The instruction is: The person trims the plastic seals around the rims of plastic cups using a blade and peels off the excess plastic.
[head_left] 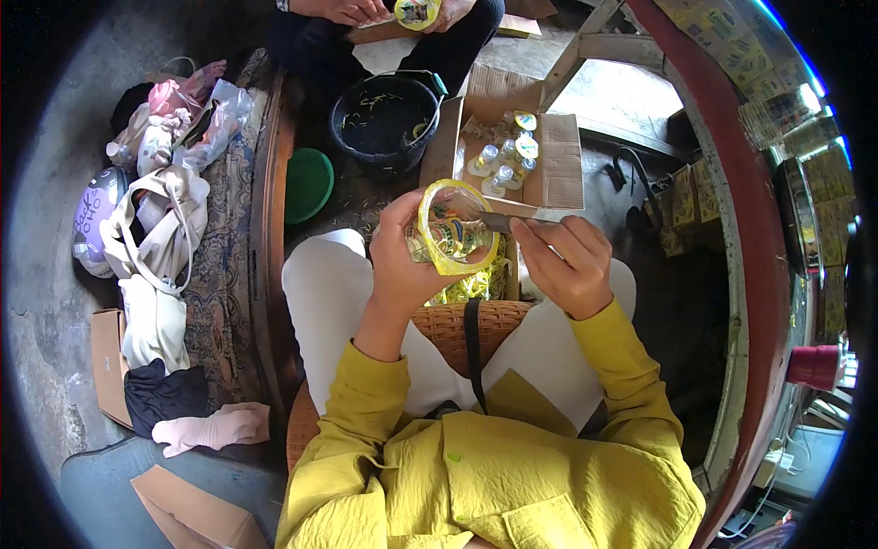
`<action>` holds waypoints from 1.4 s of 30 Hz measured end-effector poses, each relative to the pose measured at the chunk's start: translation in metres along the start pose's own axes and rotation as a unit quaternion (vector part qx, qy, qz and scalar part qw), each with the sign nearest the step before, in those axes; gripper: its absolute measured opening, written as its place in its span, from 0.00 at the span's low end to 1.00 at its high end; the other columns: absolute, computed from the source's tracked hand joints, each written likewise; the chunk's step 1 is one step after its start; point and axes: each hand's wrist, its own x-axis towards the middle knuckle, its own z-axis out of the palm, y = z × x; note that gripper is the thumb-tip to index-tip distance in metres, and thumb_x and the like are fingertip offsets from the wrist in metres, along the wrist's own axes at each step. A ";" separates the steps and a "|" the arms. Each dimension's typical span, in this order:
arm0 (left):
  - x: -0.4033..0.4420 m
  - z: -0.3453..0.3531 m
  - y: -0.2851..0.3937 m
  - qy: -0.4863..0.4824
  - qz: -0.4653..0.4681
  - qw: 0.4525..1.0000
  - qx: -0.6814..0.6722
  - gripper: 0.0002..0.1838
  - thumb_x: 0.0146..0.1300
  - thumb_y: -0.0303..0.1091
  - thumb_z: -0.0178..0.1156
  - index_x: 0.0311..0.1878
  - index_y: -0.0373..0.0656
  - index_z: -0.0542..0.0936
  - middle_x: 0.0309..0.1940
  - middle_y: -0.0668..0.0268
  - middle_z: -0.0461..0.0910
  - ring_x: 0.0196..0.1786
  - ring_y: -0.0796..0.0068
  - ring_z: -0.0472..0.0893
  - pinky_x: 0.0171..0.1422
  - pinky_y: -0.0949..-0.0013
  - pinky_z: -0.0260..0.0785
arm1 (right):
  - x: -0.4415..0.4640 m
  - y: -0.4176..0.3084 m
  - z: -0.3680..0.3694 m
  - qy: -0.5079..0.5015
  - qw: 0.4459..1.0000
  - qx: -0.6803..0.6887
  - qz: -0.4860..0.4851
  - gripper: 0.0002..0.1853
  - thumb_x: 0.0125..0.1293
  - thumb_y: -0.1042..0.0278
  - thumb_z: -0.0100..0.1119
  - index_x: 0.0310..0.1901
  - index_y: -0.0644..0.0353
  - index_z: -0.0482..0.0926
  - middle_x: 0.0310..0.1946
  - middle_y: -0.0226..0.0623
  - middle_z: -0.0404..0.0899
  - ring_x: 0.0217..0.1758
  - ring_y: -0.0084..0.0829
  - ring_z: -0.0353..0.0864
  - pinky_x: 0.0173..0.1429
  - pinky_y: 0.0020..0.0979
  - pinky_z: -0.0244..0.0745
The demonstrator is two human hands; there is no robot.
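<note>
My left hand [399, 247] is wrapped round a clear plastic cup [453, 240] with a yellow rim and printed colours on it. The cup is tilted, its open mouth towards me. Pinched in my right hand [569, 261] is a narrow dark knife [498, 220], its blade reaching over the cup's rim on the right side. The blade's tip is hard to make out against the cup. Below the cup, between my knees, lie yellow strips [466, 288], partly hidden by the cup and my left hand.
Ahead stand a black bucket [382, 163] with scraps inside and a cardboard box [560, 151] holding several clear cups or bottles. A green lid [309, 186] lies left of the bucket. Another person's hands [358, 11] hold a similar yellow-rimmed cup. Bags [155, 220] lie at left.
</note>
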 end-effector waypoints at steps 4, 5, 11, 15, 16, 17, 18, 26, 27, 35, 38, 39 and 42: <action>0.003 0.002 0.007 0.006 -0.024 0.999 -0.036 0.41 0.31 0.37 0.77 0.49 0.36 0.65 0.40 0.59 0.76 0.41 0.72 0.79 0.47 0.72 0.71 | -0.001 0.001 0.003 -0.002 1.000 0.002 0.001 0.13 0.40 0.81 0.63 0.32 0.61 0.81 0.22 0.27 0.73 0.20 0.25 0.67 0.22 0.25 0.63; 0.003 0.002 0.006 0.002 -0.018 1.000 -0.026 0.41 0.31 0.37 0.77 0.49 0.36 0.65 0.40 0.59 0.76 0.41 0.72 0.79 0.47 0.72 0.71 | -0.001 0.001 0.005 0.001 1.000 0.001 -0.001 0.13 0.40 0.81 0.63 0.32 0.61 0.81 0.22 0.28 0.73 0.20 0.25 0.67 0.22 0.25 0.63; 0.002 0.002 0.010 -0.042 -0.011 0.999 -0.015 0.42 0.30 0.33 0.77 0.50 0.37 0.62 0.42 0.59 0.75 0.42 0.72 0.78 0.48 0.71 0.71 | 0.001 0.002 0.011 0.007 1.000 0.027 0.006 0.16 0.37 0.82 0.63 0.33 0.61 0.81 0.24 0.28 0.73 0.20 0.25 0.68 0.23 0.25 0.64; 0.003 0.001 0.010 -0.033 -0.012 0.999 -0.037 0.42 0.31 0.32 0.77 0.50 0.38 0.62 0.43 0.58 0.75 0.42 0.72 0.78 0.48 0.71 0.71 | 0.002 0.004 0.008 0.017 0.998 0.054 0.000 0.16 0.36 0.82 0.63 0.33 0.61 0.81 0.24 0.29 0.74 0.22 0.25 0.70 0.24 0.24 0.66; 0.003 0.001 0.010 -0.020 -0.010 0.998 -0.056 0.41 0.31 0.34 0.77 0.49 0.38 0.64 0.42 0.59 0.75 0.42 0.73 0.78 0.47 0.72 0.71 | 0.002 0.005 0.006 0.017 0.999 0.049 -0.013 0.16 0.37 0.80 0.62 0.33 0.62 0.81 0.25 0.30 0.74 0.24 0.25 0.71 0.25 0.24 0.67; 0.005 -0.001 0.009 -0.035 0.028 0.998 -0.041 0.41 0.32 0.33 0.77 0.49 0.38 0.63 0.42 0.57 0.75 0.42 0.72 0.78 0.47 0.72 0.71 | 0.001 0.006 0.004 0.017 0.999 0.045 -0.025 0.16 0.37 0.79 0.61 0.34 0.62 0.80 0.26 0.30 0.75 0.25 0.25 0.72 0.27 0.25 0.69; 0.007 -0.005 0.006 -0.050 0.065 0.996 -0.026 0.41 0.32 0.33 0.77 0.49 0.38 0.63 0.43 0.56 0.75 0.42 0.71 0.79 0.47 0.71 0.71 | 0.000 0.006 0.002 0.017 0.998 0.040 -0.037 0.16 0.37 0.77 0.59 0.34 0.62 0.80 0.27 0.31 0.75 0.27 0.26 0.73 0.28 0.25 0.71; 0.005 -0.005 0.009 -0.020 0.140 0.990 -0.009 0.46 0.27 0.36 0.79 0.50 0.36 0.60 0.39 0.55 0.76 0.39 0.66 0.79 0.48 0.67 0.72 | 0.004 0.000 -0.012 0.027 0.998 0.012 -0.057 0.16 0.36 0.75 0.59 0.34 0.62 0.81 0.28 0.30 0.76 0.27 0.25 0.74 0.28 0.23 0.72; 0.004 -0.004 0.009 -0.019 0.136 0.990 -0.028 0.44 0.29 0.34 0.78 0.50 0.37 0.60 0.41 0.53 0.75 0.41 0.65 0.79 0.48 0.66 0.72 | 0.004 0.001 -0.011 0.029 0.998 0.013 -0.055 0.16 0.36 0.75 0.59 0.33 0.62 0.81 0.28 0.31 0.76 0.27 0.25 0.74 0.28 0.23 0.72; 0.005 -0.009 0.009 -0.037 0.128 0.989 -0.063 0.43 0.30 0.30 0.77 0.50 0.36 0.60 0.45 0.52 0.74 0.44 0.67 0.78 0.48 0.67 0.72 | 0.010 -0.010 -0.007 0.037 0.998 0.039 0.014 0.15 0.37 0.82 0.62 0.32 0.61 0.81 0.25 0.29 0.74 0.24 0.26 0.72 0.25 0.24 0.69; 0.001 -0.002 0.007 -0.022 0.096 0.991 -0.093 0.44 0.29 0.30 0.77 0.50 0.35 0.60 0.44 0.54 0.74 0.44 0.69 0.78 0.48 0.68 0.72 | 0.014 -0.016 0.000 0.043 0.995 0.054 0.066 0.16 0.36 0.85 0.62 0.32 0.61 0.81 0.24 0.30 0.74 0.22 0.27 0.72 0.24 0.25 0.67; 0.004 -0.003 0.011 -0.053 0.098 0.991 -0.072 0.45 0.29 0.30 0.77 0.51 0.37 0.59 0.44 0.55 0.73 0.44 0.69 0.78 0.50 0.68 0.71 | 0.014 -0.016 0.003 0.049 0.994 0.060 0.079 0.16 0.36 0.86 0.61 0.32 0.62 0.81 0.24 0.31 0.74 0.22 0.28 0.72 0.24 0.25 0.66; -0.004 -0.003 0.005 -0.031 0.050 0.992 -0.111 0.48 0.28 0.31 0.78 0.53 0.38 0.56 0.46 0.56 0.71 0.47 0.68 0.76 0.53 0.67 0.69 | 0.013 -0.012 0.007 0.072 0.979 0.114 0.151 0.15 0.39 0.83 0.60 0.34 0.62 0.80 0.24 0.34 0.74 0.23 0.28 0.72 0.26 0.25 0.68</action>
